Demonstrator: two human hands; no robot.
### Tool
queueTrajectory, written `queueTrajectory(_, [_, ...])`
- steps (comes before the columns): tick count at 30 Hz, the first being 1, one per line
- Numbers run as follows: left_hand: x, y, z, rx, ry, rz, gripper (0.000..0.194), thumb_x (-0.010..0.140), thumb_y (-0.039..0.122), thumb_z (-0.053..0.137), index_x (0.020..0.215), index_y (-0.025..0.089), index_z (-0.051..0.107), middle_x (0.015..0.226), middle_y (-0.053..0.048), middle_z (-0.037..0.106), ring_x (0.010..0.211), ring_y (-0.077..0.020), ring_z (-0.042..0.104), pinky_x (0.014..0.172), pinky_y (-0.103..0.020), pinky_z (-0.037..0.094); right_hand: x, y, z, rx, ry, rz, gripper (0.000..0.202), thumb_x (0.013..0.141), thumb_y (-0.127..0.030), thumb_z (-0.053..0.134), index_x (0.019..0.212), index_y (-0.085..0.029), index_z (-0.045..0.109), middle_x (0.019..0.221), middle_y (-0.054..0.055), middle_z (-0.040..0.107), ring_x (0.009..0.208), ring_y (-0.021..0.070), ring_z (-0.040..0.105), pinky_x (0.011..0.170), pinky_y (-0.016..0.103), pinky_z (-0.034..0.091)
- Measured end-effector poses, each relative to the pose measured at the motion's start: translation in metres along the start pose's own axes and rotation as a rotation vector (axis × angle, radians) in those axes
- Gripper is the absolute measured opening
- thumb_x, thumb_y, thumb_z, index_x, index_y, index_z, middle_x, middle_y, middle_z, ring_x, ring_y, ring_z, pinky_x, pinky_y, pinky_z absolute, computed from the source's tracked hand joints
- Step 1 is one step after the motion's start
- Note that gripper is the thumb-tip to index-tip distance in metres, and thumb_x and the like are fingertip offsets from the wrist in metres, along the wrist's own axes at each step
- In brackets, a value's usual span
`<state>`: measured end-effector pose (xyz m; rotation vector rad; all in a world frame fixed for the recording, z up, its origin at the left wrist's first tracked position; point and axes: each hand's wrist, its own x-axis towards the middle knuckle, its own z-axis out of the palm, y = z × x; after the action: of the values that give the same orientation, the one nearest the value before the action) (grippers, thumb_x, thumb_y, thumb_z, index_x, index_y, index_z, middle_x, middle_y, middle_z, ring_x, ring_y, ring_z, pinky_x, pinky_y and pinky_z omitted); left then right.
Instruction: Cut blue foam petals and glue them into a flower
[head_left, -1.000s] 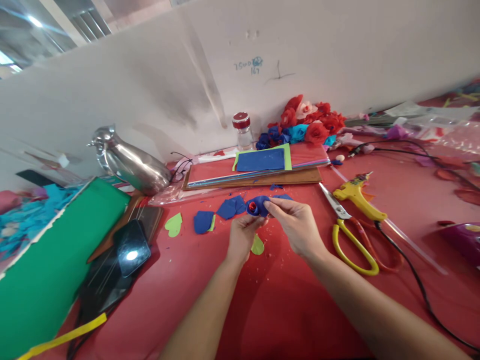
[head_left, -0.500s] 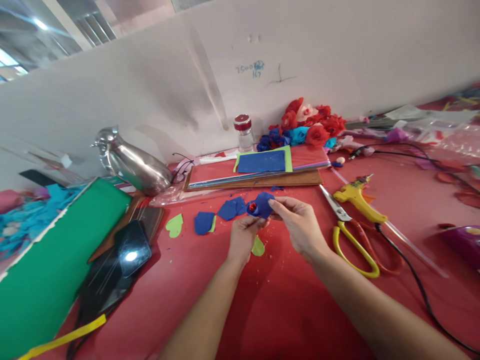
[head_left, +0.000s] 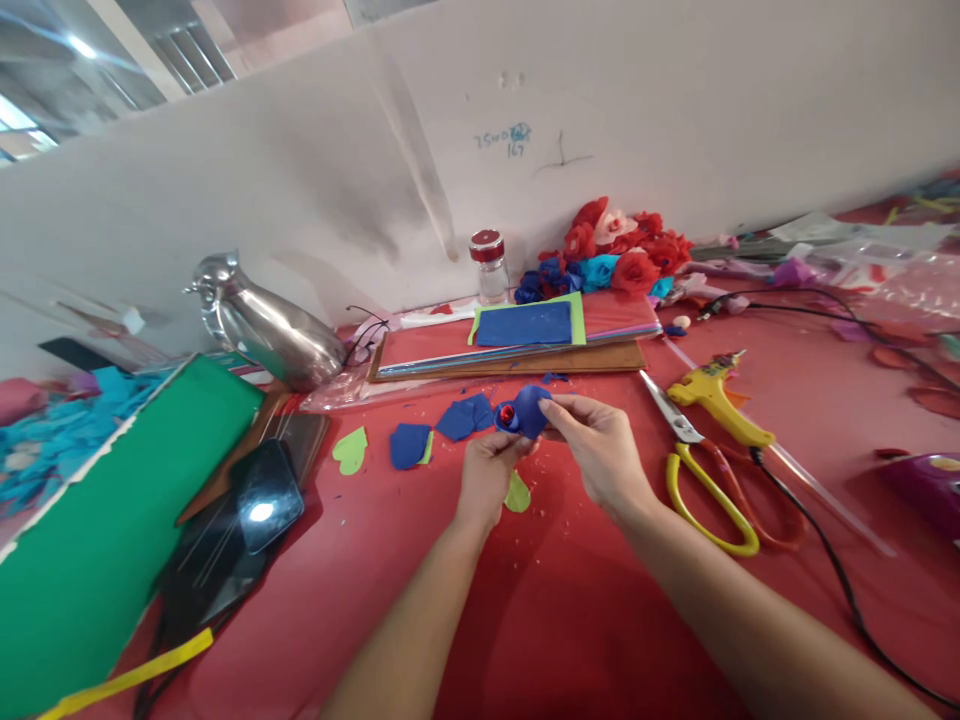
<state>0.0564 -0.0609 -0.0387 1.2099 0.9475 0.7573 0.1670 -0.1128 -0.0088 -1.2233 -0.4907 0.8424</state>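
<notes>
My left hand (head_left: 486,478) is closed on the underside of a small blue paper flower (head_left: 508,418) with a red centre. At its right side, my right hand (head_left: 600,445) pinches a blue paper petal (head_left: 533,408) between thumb and fingers. The petal touches or overlaps the flower's edge; which one, I cannot tell. Left of the hands lie blue paper petals (head_left: 463,416) and another blue stack (head_left: 408,446) over a green piece. A green heart-shaped piece (head_left: 350,451) is farther left, and a second green piece (head_left: 517,493) lies beside my left hand.
Scissors (head_left: 686,430) and a yellow glue gun (head_left: 721,402) with a black cord lie at right. Behind are a paper stack (head_left: 435,350), a glass jar (head_left: 489,275) and paper flowers (head_left: 636,270). A metal jug (head_left: 274,325), phone (head_left: 266,497) and green board (head_left: 112,530) are at left.
Both hands hold nearly the same place. The petal in my right hand has turned slightly and shows a rounder face.
</notes>
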Motion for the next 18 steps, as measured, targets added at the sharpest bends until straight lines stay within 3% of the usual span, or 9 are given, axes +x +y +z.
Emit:
queueTrajectory(13, [0.0014,-0.0017,0.0022,-0.021,-0.011,-0.019,0.024,0.056,0.039,0.076,0.060,0.016,0.070,0.057,0.000,0.061,0.064,-0.0136,0.052,0.072,-0.029,0.040,-0.0047,0.0029,0.0022,-0.028,-0.111,-0.034,0.025,0.072,-0.039,0.069,0.080,-0.016,0.072,0.066,0.002,0.069,0.057,0.0146,0.060,0.064,0.031,0.051])
queueTrajectory(18, [0.0008,0.0021,0.0011,-0.048,0.001,-0.022,0.023,0.057,0.038,0.076,0.059,0.016,0.070,0.059,0.000,0.063,0.065,-0.0137,0.053,0.072,-0.029,0.040,-0.0083,-0.0014,0.0019,-0.067,-0.101,-0.063,0.025,0.072,-0.037,0.065,0.083,-0.016,0.071,0.078,0.005,0.072,0.069,0.0174,0.064,0.070,0.032,0.051])
